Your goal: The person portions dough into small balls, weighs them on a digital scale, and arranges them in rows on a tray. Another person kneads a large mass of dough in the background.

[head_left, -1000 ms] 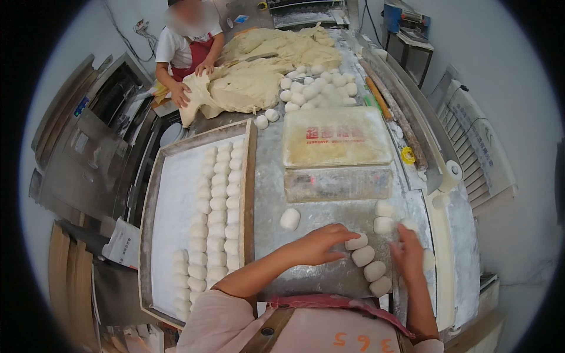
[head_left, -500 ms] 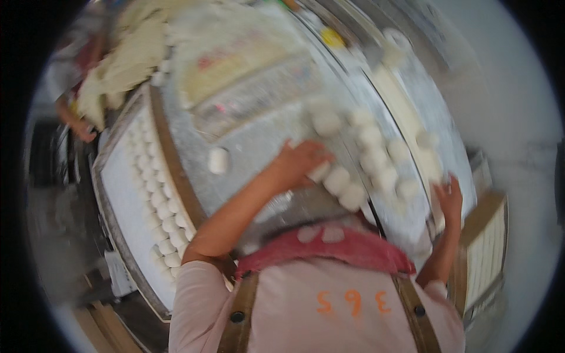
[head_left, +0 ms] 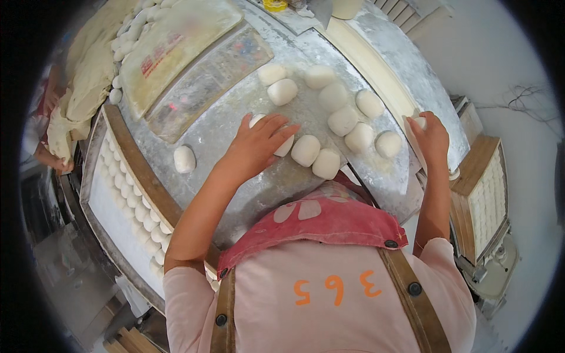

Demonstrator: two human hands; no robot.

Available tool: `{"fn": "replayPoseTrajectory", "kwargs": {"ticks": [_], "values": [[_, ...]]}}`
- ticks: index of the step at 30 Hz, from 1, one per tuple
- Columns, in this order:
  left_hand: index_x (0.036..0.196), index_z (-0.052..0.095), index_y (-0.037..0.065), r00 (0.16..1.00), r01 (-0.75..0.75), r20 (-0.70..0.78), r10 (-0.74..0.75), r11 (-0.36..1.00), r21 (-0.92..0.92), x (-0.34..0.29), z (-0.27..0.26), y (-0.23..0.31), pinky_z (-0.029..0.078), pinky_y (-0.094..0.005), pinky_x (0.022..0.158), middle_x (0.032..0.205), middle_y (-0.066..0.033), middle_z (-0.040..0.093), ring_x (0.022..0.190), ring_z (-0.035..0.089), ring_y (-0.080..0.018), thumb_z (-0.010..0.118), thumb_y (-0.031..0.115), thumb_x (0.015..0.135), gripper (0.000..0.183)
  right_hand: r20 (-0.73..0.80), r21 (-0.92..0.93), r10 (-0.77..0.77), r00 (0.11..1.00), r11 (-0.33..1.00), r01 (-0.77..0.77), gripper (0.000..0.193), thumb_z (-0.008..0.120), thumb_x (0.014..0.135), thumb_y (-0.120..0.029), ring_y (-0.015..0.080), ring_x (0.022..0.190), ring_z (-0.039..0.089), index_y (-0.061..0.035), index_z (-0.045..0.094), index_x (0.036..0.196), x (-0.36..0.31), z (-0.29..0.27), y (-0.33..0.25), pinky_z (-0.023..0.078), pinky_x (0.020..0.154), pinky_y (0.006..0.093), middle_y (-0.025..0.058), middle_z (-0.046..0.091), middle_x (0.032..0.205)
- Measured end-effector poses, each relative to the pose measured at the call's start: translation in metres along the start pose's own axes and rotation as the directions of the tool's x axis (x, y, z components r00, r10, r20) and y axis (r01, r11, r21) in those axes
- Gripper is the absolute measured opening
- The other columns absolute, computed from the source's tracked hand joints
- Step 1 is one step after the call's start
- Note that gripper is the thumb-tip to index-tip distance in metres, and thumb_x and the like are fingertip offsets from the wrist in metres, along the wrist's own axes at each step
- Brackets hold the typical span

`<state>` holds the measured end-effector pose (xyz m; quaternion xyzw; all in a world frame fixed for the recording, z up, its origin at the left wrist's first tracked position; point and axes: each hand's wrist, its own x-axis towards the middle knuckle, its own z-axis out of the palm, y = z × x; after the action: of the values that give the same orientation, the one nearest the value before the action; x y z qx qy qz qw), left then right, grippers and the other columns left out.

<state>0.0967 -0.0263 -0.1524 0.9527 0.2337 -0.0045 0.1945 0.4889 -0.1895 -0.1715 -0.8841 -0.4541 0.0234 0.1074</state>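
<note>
My left hand lies over a row of smooth white dough balls on the floured metal worktop. Its thumb and fingers curve around one dough ball, and another shows past the fingertips. Beside them sit two more, including a squarish dough ball. My right hand closes on a dough ball at the long cream strip. Between the hands is a loose cluster of several dough balls. One lone dough ball rests left of my left forearm.
A wooden-edged tray with rows of dough pieces stands at the left. Farther back lie plastic sheets and a large slab of dough. Another person's hand is at the far left. Stacked wooden trays stand at the right.
The view has shifted and sharpened. My right hand, apart from the dough before, has moved up the cream strip and taken hold of a dough ball. My left hand stays at its row.
</note>
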Motion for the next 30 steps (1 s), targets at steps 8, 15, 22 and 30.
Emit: {"fn": "replayPoseTrajectory", "kwargs": {"ticks": [8,15,22,30], "values": [[0.141,0.051,0.022,0.986,-0.143,-0.045,0.163,0.945,0.295,0.018,0.041,0.012,0.029,-0.0627,0.111,0.131,-0.0063,0.056,0.125,0.052,-0.028,0.078,0.021,0.074,0.072,-0.024,0.073,-0.103,0.994,0.992,0.105,0.043,0.069,0.088,-0.043,0.0342,0.093,0.068,-0.0082,0.069,0.113,0.012,0.007,0.005,0.053,0.081,0.0417,0.0155,0.071,0.104],[0.141,0.053,0.025,0.984,-0.111,-0.127,0.123,0.989,0.101,0.018,0.036,0.062,0.034,-0.059,0.093,0.123,-0.0057,0.056,0.117,0.054,-0.0251,0.082,0.032,0.067,0.08,0.208,0.009,-0.105,0.972,0.994,0.105,0.068,0.067,0.088,-0.033,0.0348,0.095,0.068,-0.0187,0.042,0.149,0.057,-0.009,-0.062,0.054,0.083,0.0407,0.0165,0.07,0.107],[0.14,0.053,0.026,0.993,-0.08,-0.084,0.087,0.992,0.093,0.019,0.04,0.063,0.035,-0.0563,0.09,0.113,-0.0049,0.055,0.109,0.054,-0.023,0.082,0.03,0.068,0.078,0.173,-0.007,-0.21,0.962,0.977,0.214,0.061,0.066,0.085,-0.037,0.0364,0.094,0.068,-0.0207,0.046,0.141,0.091,0.021,-0.079,0.053,0.079,0.0458,0.0182,0.07,0.105],[0.133,0.058,0.02,0.989,-0.094,-0.125,0.08,0.989,-0.113,0.002,0.036,0.057,0.037,-0.0519,0.093,0.113,-0.0035,0.056,0.112,0.054,-0.0232,0.077,0.013,0.073,0.064,0.074,0.186,-0.259,0.963,0.952,0.242,0.044,0.066,0.089,-0.032,0.0361,0.096,0.068,-0.0184,0.053,0.129,0.078,0.008,-0.069,0.053,0.079,0.0461,0.0152,0.071,0.105]]}}
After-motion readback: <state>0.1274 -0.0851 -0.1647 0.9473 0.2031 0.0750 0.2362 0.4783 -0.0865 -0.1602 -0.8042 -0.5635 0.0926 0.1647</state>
